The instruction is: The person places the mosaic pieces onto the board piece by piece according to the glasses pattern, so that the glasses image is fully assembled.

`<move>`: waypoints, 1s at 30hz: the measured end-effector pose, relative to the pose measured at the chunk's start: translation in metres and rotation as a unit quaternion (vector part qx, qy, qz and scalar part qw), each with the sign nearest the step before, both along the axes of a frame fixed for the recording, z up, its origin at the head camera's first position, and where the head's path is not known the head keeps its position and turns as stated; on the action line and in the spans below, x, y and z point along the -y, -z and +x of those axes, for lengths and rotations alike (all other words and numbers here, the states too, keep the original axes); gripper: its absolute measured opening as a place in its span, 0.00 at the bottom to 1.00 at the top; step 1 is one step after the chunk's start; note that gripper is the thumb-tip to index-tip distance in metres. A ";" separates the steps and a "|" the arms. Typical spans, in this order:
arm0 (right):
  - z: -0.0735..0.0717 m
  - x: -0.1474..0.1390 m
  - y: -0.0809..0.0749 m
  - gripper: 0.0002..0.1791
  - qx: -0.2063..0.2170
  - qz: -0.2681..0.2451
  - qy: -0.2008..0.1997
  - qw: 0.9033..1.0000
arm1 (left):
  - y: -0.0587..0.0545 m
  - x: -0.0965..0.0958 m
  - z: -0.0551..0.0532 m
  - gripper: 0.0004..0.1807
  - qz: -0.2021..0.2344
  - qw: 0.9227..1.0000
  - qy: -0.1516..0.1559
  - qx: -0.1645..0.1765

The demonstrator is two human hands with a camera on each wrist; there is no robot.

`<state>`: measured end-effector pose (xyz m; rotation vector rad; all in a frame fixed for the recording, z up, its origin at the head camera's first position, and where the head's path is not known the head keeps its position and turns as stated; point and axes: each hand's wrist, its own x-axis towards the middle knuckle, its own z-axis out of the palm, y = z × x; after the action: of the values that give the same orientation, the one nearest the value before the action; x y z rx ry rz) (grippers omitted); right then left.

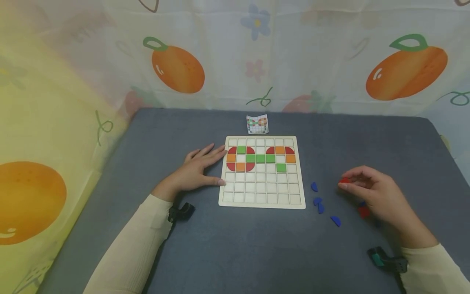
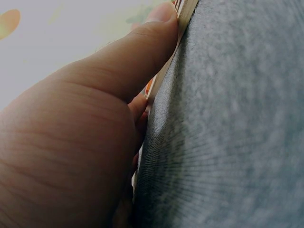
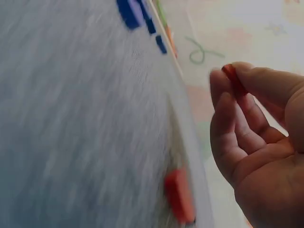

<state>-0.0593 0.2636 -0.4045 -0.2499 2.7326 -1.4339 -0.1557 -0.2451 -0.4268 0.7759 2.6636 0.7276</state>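
Observation:
A cream grid board (image 1: 262, 200) lies on the grey table, with red, orange and green pieces set in its upper squares. My left hand (image 1: 194, 169) rests at the board's left edge, fingers spread, thumb and fingertips on the rim; the left wrist view has the thumb (image 2: 137, 52) on the board's edge. To the right of the board, my right hand (image 1: 378, 194) pinches a small red piece (image 3: 233, 80) between thumb and fingers, above the table. Beneath that hand lies another red piece (image 1: 364, 211), partly hidden by it, with a bit of blue beside it.
Several blue pieces (image 1: 335, 221), some half-round, lie scattered between the board and my right hand. A small printed pattern card (image 1: 258, 124) sits behind the board. A fruit-patterned cloth (image 1: 227, 53) hangs along the table's back edge.

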 end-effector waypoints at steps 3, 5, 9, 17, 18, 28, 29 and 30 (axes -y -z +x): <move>-0.003 0.010 -0.005 0.12 0.003 -0.003 -0.011 1.000 | 0.001 0.001 0.000 0.57 0.000 1.000 0.000 0.001; -0.006 0.019 -0.008 0.13 0.001 -0.004 -0.022 1.000 | 0.001 0.001 0.001 0.57 0.001 1.000 0.000 0.002; -0.013 0.038 -0.014 0.15 0.001 -0.016 -0.036 0.999 | 0.002 0.000 0.001 0.57 -0.002 1.000 -0.001 0.003; -0.024 0.071 -0.016 0.09 0.018 -0.039 -0.046 0.998 | 0.003 0.000 0.000 0.58 -0.003 1.000 -0.001 0.003; -0.026 0.075 -0.016 0.09 0.024 -0.045 -0.049 0.997 | 0.003 0.000 0.000 0.58 -0.003 1.000 0.000 0.002; -0.045 0.113 -0.018 0.09 0.065 -0.072 -0.066 0.993 | 0.000 0.000 0.000 0.58 -0.002 1.000 -0.001 0.004; -0.047 0.116 -0.017 0.09 0.063 -0.070 -0.068 0.993 | 0.000 0.000 0.000 0.58 -0.002 1.000 -0.001 0.004; -0.049 0.118 -0.016 0.10 0.061 -0.068 -0.069 0.993 | 0.000 0.000 0.000 0.57 -0.003 1.000 -0.001 0.005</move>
<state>-0.1083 0.1457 -0.3881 -0.3380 2.4719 -1.5448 -0.1559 -0.2452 -0.4269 0.7660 2.6572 0.7224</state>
